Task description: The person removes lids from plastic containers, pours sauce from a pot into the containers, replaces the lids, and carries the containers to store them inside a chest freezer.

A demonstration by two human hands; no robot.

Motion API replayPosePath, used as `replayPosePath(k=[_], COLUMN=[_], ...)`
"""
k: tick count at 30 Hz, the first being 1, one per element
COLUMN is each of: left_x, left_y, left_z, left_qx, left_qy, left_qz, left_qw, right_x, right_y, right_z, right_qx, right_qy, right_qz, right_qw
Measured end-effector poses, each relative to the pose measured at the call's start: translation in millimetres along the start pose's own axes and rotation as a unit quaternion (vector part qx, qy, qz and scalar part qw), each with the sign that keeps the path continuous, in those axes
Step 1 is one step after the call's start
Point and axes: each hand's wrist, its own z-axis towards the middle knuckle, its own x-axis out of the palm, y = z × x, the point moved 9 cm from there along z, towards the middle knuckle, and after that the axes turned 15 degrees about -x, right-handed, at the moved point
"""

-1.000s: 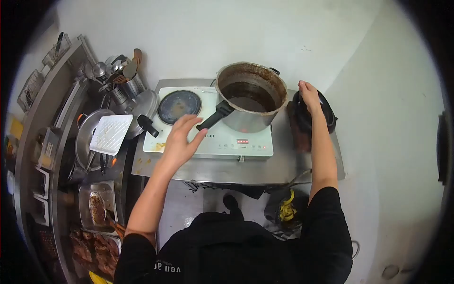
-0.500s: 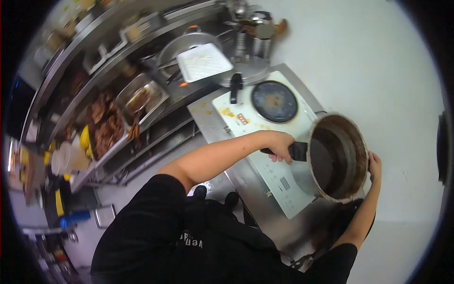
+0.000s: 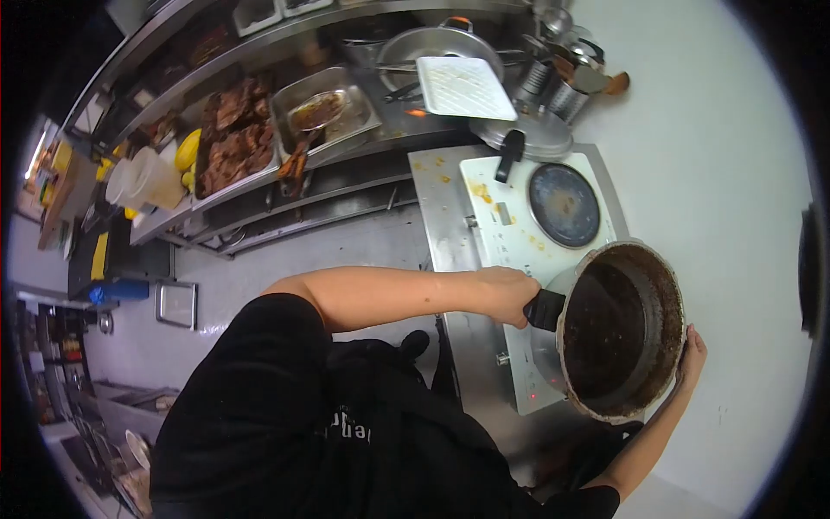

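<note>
So my left hand (image 3: 510, 297) has its fingers curled tight round the black handle (image 3: 546, 310) of a round metal pot (image 3: 664, 333), rim all rough and crusty, hiding one end of the smooth white cooktop (image 3: 521, 346). My right hand (image 3: 692, 356) is at the far wall, fingers partly hidden, can't tell how they grip; textured white tray (image 3: 467, 88) sits beyond the lid (image 3: 549, 138).

steel table (image 3: 443, 227) | white cooktop (image 3: 512, 261) directly on it | yellow bits (image 3: 444, 179) scattered beside the cooktop
</note>
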Motion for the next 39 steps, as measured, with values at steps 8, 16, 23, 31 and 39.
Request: replayPosePath(k=[8, 16, 23, 31, 39], left_x=[-45.7, -42.8, -89.2, -94.4, -119.4], left_y=[78.5, 162.7, 303.8, 439.3, 527.1], left_z=[-164.7, -428.1, -546.6, -633.4, -657.9], left_qx=[-0.045, -0.085, -0.138, -0.234, -0.240], left_qy=[-0.048, -0.183, -0.231, -0.319, -0.333], left_qz=[-0.044, -0.073, -0.143, -0.233, -0.350], left_qw=[0.997, 0.977, 0.953, 0.888, 0.842], right_x=[120.1, 272.7, 519.0, 754.9, 902.7], right_y=[165.4, 386.0, 485.4, 606.3, 682.0], right_z=[-0.4, -145.9, -171.4, -223.8, -249.2], right_qx=[-0.082, -0.186, -0.147, -0.273, -0.296], right_qy=[0.096, 0.187, 0.307, 0.433, 0.461], right_qz=[0.000, -0.018, 0.099, 0.064, 0.066], right_qw=[0.992, 0.964, 0.935, 0.857, 0.834])
